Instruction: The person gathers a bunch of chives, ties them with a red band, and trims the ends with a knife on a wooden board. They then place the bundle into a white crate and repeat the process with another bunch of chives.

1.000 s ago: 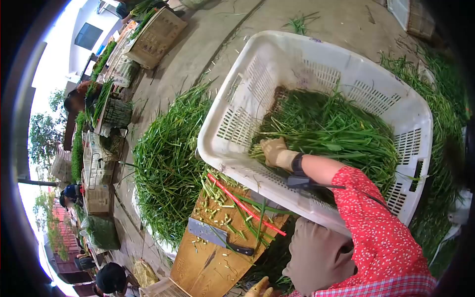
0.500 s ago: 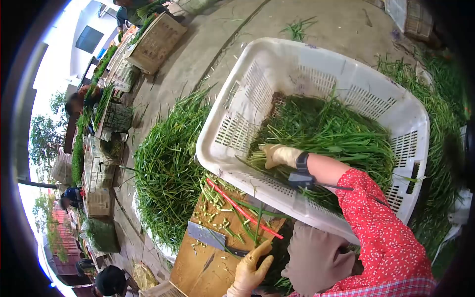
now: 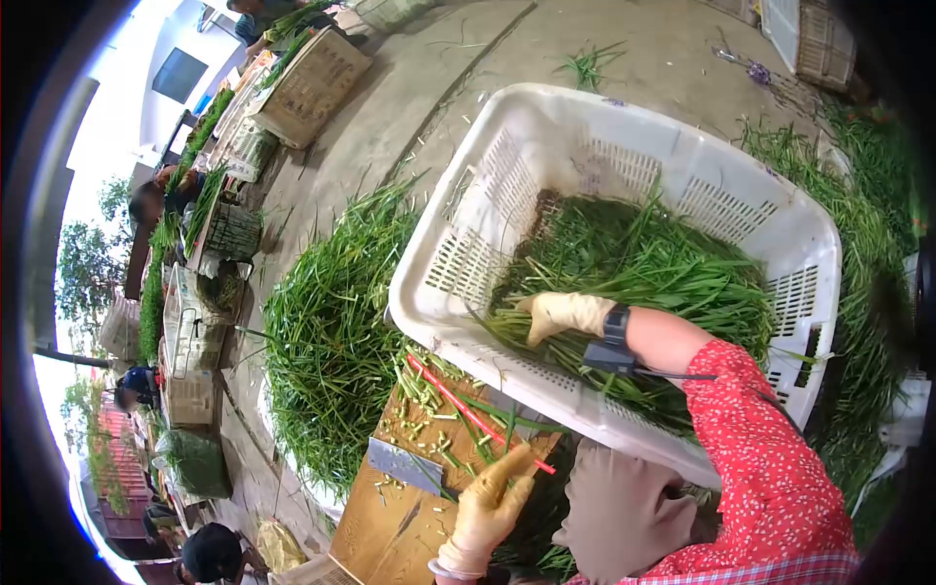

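Left cream-gloved hand (image 3: pixel 490 505) has moved up over the brown wooden board (image 3: pixel 366 531), fingers spread, hiding the grey steel cleaver's (image 3: pixel 405 465) handle. Right cream-gloved hand (image 3: pixel 570 314) curls around long green stalks (image 3: pixel 507 320) in the white plastic basket (image 3: pixel 421 310), pale ends left of that grip, leaves running right. Dark writing on 1 beige carton (image 3: pixel 314 90), far upper left of it, is unreadable.

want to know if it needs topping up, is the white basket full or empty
Partly full: the white basket has leafy greens spread over its lower part, with bare slotted wall showing above them.
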Demonstrator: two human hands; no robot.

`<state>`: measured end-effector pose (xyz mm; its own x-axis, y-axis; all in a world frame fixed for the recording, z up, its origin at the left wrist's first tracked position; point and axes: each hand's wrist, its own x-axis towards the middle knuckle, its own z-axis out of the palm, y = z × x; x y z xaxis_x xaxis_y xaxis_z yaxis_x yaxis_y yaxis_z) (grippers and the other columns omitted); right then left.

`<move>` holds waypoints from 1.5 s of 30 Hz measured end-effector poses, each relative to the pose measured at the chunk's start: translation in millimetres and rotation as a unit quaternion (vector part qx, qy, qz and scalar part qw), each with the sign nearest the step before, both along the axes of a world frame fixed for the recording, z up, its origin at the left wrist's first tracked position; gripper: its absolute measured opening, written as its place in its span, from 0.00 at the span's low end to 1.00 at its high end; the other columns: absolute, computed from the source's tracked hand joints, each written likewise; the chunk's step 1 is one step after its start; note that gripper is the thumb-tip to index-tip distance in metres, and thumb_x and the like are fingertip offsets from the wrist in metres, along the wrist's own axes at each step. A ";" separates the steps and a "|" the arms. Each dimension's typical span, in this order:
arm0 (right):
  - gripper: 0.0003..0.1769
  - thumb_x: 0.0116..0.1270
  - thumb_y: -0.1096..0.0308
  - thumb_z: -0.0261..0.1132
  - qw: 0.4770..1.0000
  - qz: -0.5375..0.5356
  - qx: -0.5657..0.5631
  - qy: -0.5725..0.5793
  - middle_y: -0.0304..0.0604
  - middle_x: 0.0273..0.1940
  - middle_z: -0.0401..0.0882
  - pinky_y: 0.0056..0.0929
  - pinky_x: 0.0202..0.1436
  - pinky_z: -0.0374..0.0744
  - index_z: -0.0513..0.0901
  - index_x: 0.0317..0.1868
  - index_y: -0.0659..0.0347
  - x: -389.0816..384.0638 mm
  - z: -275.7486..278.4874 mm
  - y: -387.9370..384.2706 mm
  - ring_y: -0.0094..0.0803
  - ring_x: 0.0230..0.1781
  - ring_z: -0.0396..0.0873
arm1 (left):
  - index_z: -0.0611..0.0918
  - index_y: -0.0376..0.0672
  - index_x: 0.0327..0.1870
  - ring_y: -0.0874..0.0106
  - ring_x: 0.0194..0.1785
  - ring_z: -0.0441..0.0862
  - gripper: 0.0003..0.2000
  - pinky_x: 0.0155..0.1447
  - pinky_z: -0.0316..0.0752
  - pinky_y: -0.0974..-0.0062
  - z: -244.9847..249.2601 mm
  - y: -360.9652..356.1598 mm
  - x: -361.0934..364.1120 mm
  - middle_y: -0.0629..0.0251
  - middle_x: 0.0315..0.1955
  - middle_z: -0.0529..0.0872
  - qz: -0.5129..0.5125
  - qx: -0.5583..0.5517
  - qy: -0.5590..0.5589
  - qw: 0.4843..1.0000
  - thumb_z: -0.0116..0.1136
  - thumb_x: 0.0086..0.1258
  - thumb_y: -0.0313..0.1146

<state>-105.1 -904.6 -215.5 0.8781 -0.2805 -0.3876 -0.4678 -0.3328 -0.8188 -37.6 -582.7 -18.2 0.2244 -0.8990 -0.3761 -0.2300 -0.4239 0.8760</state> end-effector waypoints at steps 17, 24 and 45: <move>0.36 0.58 0.77 0.75 0.947 -0.081 0.209 -0.230 0.37 0.59 0.81 0.28 0.67 0.73 0.73 0.67 0.65 -113.6 128.8 -6.8 0.21 0.58 0.75 | 0.59 0.37 0.78 0.66 0.72 0.66 0.27 0.76 0.60 0.67 16.1 -111.9 -46.2 0.55 0.73 0.65 0.188 -0.190 0.058 0.962 0.48 0.80 0.27; 0.32 0.58 0.73 0.76 0.949 -0.059 0.118 -0.288 0.39 0.55 0.83 0.29 0.63 0.77 0.76 0.64 0.63 -130.4 135.9 16.2 0.24 0.55 0.78 | 0.53 0.39 0.80 0.64 0.82 0.50 0.31 0.83 0.44 0.66 -24.3 -156.4 -50.8 0.56 0.80 0.53 0.314 -0.175 0.269 0.894 0.39 0.85 0.46; 0.38 0.72 0.45 0.64 0.954 -0.126 0.052 -0.265 0.52 0.64 0.78 0.38 0.70 0.73 0.70 0.71 0.65 -131.2 160.0 -48.4 0.42 0.67 0.75 | 0.73 0.34 0.67 0.62 0.65 0.77 0.31 0.72 0.69 0.60 -37.2 -169.2 -45.7 0.53 0.63 0.79 0.203 -0.083 0.485 0.847 0.36 0.83 0.55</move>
<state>-236.3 -953.0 -55.6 0.8678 -0.4937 0.0557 -0.0329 -0.1689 -0.9851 -83.3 -751.9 -55.4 0.1866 -0.8803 -0.4361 0.7662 -0.1474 0.6254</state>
